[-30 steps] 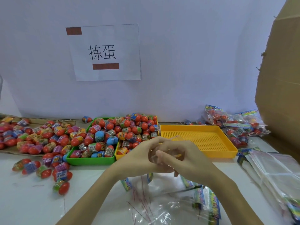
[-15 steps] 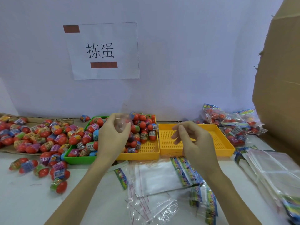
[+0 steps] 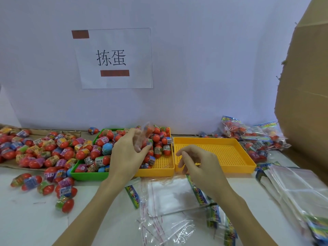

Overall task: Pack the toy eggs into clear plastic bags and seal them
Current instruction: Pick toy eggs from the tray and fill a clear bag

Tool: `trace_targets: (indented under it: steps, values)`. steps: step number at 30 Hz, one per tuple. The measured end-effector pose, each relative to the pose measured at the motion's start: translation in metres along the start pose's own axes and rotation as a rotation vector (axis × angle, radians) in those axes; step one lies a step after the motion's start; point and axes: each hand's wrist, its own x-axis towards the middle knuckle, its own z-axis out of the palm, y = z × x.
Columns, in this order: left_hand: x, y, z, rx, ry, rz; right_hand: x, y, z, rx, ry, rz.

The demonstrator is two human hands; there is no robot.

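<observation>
My left hand (image 3: 129, 153) hovers over the seam between the green tray (image 3: 85, 174) and the yellow tray (image 3: 159, 172) of toy eggs (image 3: 159, 141), fingers curled, pinching a scrap of clear film (image 3: 146, 129). My right hand (image 3: 200, 166) hangs loosely curled over the empty yellow tray (image 3: 230, 167), holding nothing, apart from the left. Clear plastic bags (image 3: 170, 196) lie flat on the table (image 3: 26, 221) below. Filled bags (image 3: 252, 137) are piled far right.
</observation>
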Motion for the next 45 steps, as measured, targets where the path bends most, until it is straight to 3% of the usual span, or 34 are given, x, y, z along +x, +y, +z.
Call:
trace_targets:
  steps: [2,6,13,20,22,25,31,36,45]
  values:
    - [0.000,0.008,-0.001,-0.201,-0.023,-0.029,0.001,-0.003,0.000,0.129,0.003,0.078]
    - [-0.008,0.023,0.004,-0.581,-0.294,-0.151,0.002,-0.007,0.000,0.296,-0.078,0.071]
    - [-0.017,0.027,0.018,-0.766,-0.448,-0.324,0.001,-0.008,-0.002,0.328,0.000,0.089]
    - [-0.018,0.035,0.020,-0.952,-0.594,-0.405,0.006,-0.006,-0.018,0.397,0.390,0.127]
    - [-0.023,0.037,0.022,-0.961,-0.617,-0.391,0.006,-0.012,-0.025,0.514,0.413,0.065]
    - [-0.029,0.041,0.026,-0.899,-0.650,-0.312,0.005,-0.020,-0.026,0.569,0.317,-0.045]
    - [-0.035,0.043,0.029,-0.849,-0.711,-0.157,0.000,-0.018,-0.016,0.206,0.216,-0.191]
    - [-0.033,0.040,0.028,-0.811,-0.735,-0.128,0.000,-0.017,-0.015,0.201,0.175,-0.149]
    - [-0.031,0.041,0.027,-0.759,-0.616,-0.103,0.002,-0.013,-0.011,0.268,0.128,-0.025]
